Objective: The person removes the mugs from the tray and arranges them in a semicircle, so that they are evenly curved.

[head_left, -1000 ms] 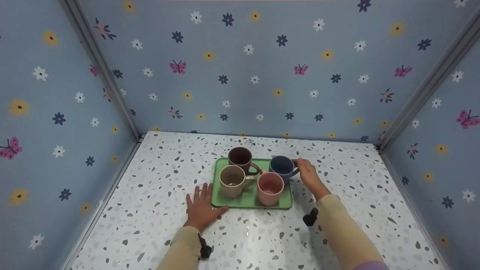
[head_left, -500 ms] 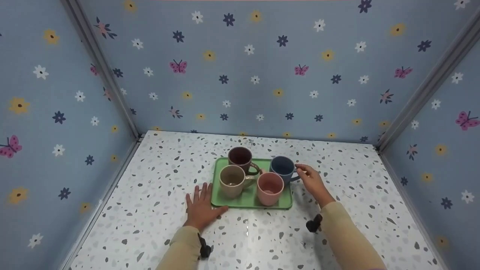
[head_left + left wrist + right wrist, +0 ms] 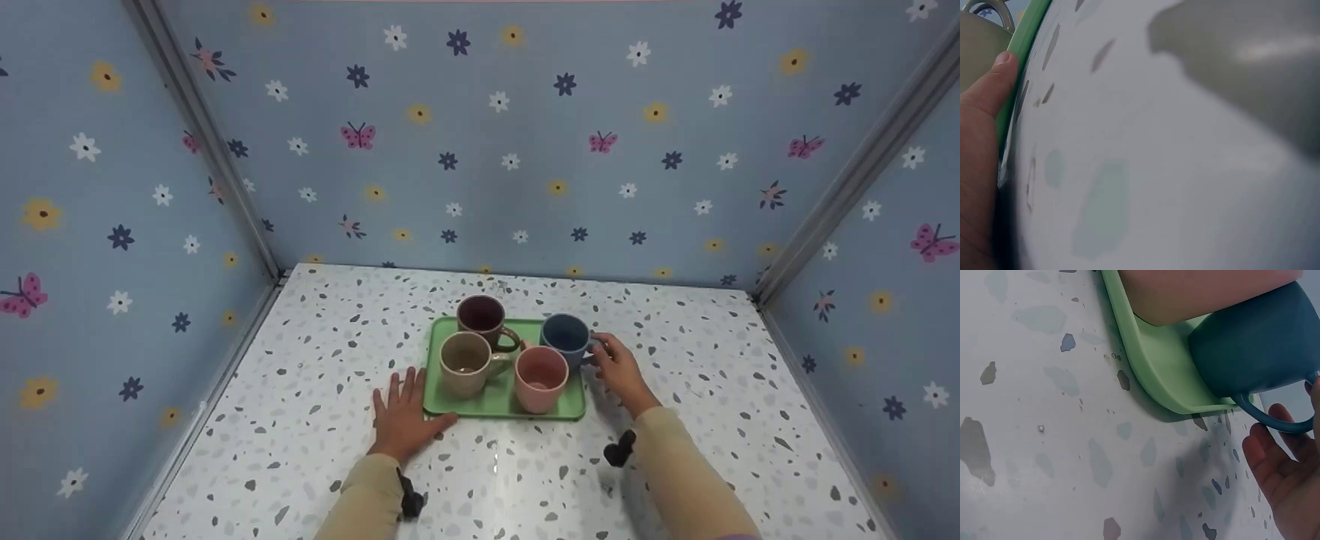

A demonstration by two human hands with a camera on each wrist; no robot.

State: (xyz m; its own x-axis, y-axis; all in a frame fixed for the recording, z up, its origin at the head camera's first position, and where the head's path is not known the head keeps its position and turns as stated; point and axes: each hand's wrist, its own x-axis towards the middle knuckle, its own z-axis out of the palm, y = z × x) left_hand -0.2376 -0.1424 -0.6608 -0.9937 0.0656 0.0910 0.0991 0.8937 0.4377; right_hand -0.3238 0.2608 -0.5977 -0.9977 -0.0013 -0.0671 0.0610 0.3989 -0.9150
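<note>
A green tray [image 3: 491,407] holds a blue mug [image 3: 566,335], a pink mug [image 3: 541,382], a beige mug [image 3: 463,375] and a dark brown mug [image 3: 480,315]. At the tray's right side, my right hand [image 3: 622,373] holds the blue mug's handle. In the right wrist view its fingers [image 3: 1264,450] curl around the handle [image 3: 1275,423], and the mug stands at the tray's corner. My left hand [image 3: 405,426] lies flat with spread fingers on the table by the tray's front left corner. Its thumb [image 3: 996,84] rests against the green rim in the left wrist view.
The white speckled table [image 3: 315,360] extends around the tray. Blue flowered panels [image 3: 495,165] enclose it at the back and both sides, with grey metal posts in the corners. A black wrist device sits on each sleeve.
My right hand's fingers have come down from beside the blue mug and curled onto its handle. The mug has turned and shifted very slightly. My left hand has stayed in place.
</note>
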